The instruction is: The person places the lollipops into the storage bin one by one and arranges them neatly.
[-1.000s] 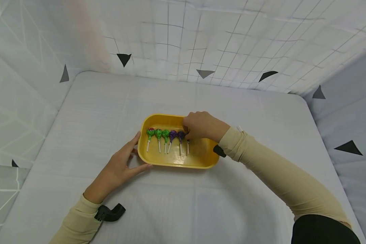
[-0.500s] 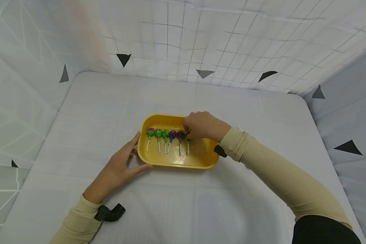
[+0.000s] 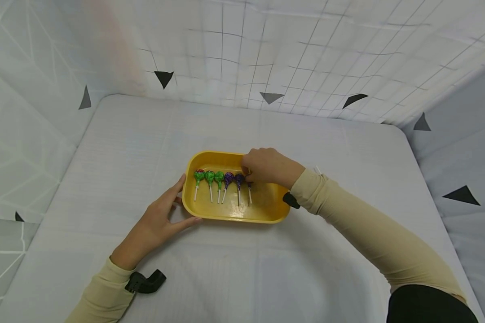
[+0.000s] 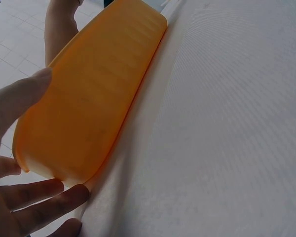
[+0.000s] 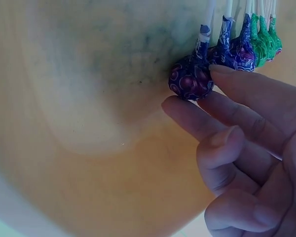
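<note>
A shallow yellow tray [image 3: 226, 214] holds a row of wrapped lollipops, sticks pointing toward me. On the left side of the row are green lollipops [image 3: 209, 176]; purple lollipops [image 3: 228, 178] follow to the right. My right hand [image 3: 268, 166] reaches into the tray and pinches the head of the rightmost purple lollipop [image 5: 190, 81] between thumb and fingertips, close beside its neighbour. From the head, that lollipop's top is mostly hidden by the hand. My left hand [image 3: 157, 220] rests against the tray's left end, thumb at the near side and fairly straight fingers along the end wall.
The tray stands on a white-covered table [image 3: 226, 269] with pale curtains behind and at the sides. A thin white stick [image 3: 317, 170] shows just beyond the right sleeve [image 3: 347, 215]. Black wrist mounts are on both sleeves.
The rightmost purple lollipop's stick has shifted slightly, and more of its wrapper neck shows below the right hand. The left hand and tray stay in place.
</note>
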A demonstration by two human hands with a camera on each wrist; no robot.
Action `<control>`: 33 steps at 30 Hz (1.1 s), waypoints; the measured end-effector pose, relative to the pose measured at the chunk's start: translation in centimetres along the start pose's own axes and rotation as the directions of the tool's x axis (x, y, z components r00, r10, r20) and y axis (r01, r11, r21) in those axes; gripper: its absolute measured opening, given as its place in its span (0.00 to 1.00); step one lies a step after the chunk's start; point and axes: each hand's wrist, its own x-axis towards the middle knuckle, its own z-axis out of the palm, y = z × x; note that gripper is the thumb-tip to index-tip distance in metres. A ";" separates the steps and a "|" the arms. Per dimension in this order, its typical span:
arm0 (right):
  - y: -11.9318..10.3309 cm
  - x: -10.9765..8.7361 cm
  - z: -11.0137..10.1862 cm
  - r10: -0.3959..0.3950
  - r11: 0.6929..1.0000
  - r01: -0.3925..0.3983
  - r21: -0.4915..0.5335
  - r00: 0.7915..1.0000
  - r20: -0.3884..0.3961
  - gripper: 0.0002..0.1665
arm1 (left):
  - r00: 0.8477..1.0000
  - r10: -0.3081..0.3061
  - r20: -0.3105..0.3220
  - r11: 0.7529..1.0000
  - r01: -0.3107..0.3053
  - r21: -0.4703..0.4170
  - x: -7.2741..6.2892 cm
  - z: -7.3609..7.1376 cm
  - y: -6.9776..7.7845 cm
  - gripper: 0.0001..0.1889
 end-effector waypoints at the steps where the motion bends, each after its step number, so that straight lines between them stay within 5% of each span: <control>1: 0.0 0.0 0.0 0.001 1.000 -0.001 -0.001 1.000 0.000 0.08 | 1.000 0.001 0.000 1.000 -0.001 0.001 0.0 0.0 0.0 0.60; 33: 0.9 -1.0 -0.4 0.053 0.997 -0.054 0.057 0.999 0.013 0.14 | 1.000 -0.024 0.011 1.000 0.024 0.013 0.1 0.0 0.2 0.60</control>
